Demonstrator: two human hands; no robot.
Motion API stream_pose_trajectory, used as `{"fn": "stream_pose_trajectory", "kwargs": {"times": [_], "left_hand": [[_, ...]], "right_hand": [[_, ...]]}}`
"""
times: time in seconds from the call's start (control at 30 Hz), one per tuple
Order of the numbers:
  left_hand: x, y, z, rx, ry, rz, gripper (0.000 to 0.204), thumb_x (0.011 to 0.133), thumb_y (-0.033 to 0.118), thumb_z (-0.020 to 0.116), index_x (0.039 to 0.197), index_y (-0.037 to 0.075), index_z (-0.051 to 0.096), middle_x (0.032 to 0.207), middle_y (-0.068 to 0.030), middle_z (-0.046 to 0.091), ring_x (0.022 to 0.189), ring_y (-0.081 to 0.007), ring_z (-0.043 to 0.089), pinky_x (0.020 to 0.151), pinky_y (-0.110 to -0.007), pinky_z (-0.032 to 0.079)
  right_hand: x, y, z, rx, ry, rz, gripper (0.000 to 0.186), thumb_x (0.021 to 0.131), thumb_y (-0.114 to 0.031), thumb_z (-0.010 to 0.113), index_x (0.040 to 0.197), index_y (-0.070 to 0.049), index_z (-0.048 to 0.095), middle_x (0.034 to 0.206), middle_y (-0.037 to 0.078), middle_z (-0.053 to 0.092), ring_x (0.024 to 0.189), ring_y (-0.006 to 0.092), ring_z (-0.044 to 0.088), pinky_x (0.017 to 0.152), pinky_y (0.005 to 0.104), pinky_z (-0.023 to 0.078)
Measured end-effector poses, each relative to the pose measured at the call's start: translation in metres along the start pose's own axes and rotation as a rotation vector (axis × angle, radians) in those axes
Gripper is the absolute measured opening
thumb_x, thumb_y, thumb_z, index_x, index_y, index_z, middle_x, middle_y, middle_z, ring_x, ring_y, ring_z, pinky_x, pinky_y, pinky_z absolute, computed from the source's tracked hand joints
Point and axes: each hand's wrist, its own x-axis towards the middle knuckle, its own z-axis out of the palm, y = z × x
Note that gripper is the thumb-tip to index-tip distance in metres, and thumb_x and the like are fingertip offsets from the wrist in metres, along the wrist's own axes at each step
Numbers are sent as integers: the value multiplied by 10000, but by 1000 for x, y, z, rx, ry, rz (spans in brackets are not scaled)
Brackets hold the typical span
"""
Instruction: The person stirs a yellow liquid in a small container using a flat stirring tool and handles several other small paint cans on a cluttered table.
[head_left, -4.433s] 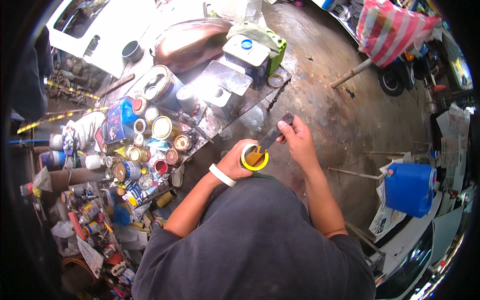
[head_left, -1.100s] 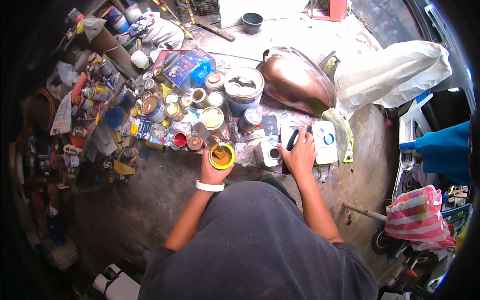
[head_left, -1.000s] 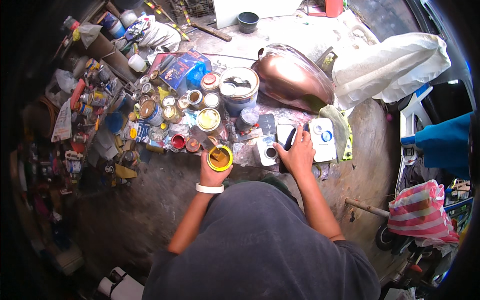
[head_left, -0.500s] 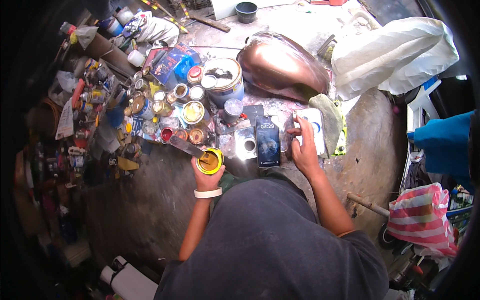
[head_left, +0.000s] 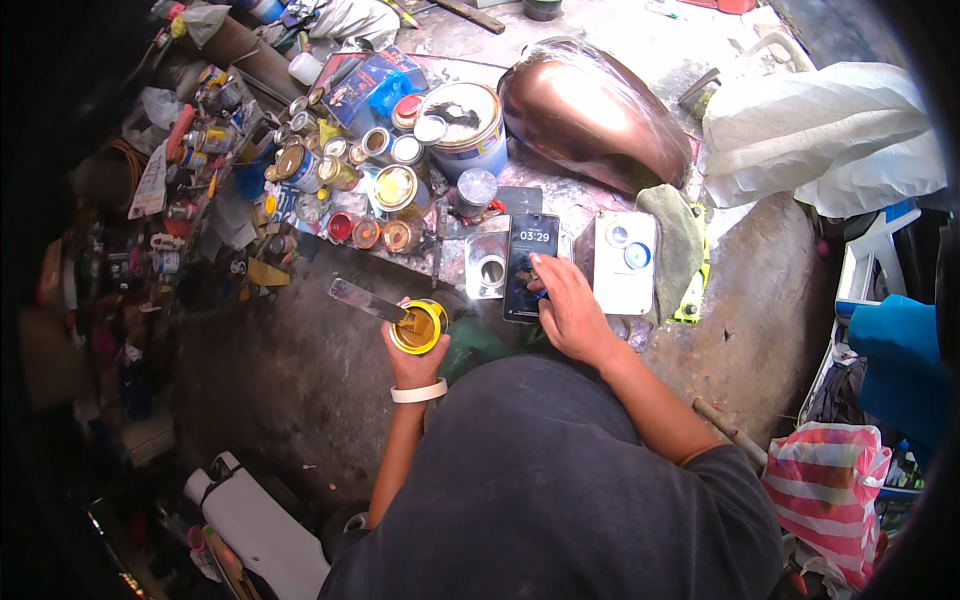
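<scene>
My left hand (head_left: 410, 370) is closed around a small yellow-rimmed can (head_left: 441, 318) with brownish-yellow contents. A flat metal scraper (head_left: 362, 297) leans out of the can's mouth toward the left. My right hand (head_left: 577, 318) reaches over a dark phone (head_left: 531, 232) with its screen lit, fingers stretched onto the lower part of the screen. The phone lies near the edge of the cluttered work surface, between a silvery square piece with a round hole (head_left: 487, 255) and a white rectangular panel (head_left: 622, 290) bearing two small round pieces.
Several paint cans and jars crowd the left, beside a large white bucket (head_left: 480, 158). A glossy copper-brown fuel tank (head_left: 600, 110) sits beyond the phone. A grey-green cloth (head_left: 668, 240) lies right of the panel. A red-and-white striped bag (head_left: 825, 490) stands at lower right.
My right hand has moved left and down from over the white panel onto the phone screen. My left hand still holds the can with the scraper in it. The view has shifted slightly.
</scene>
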Motion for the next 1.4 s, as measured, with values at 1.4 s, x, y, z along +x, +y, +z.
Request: {"fn": "stream_pose_trajectory", "kwargs": {"times": [1.4], "left_hand": [[-4, 11, 6, -18, 14, -46, 926, 679, -75, 817, 1432, 19, 287, 1482, -172, 445, 1351, -273, 483, 1138, -402, 397]], "right_hand": [[13, -8, 2, 2, -159, -63, 780, 782, 77, 605, 1499, -18, 316, 1461, 216, 448, 1281, 361, 520, 1153, 550, 325]]}}
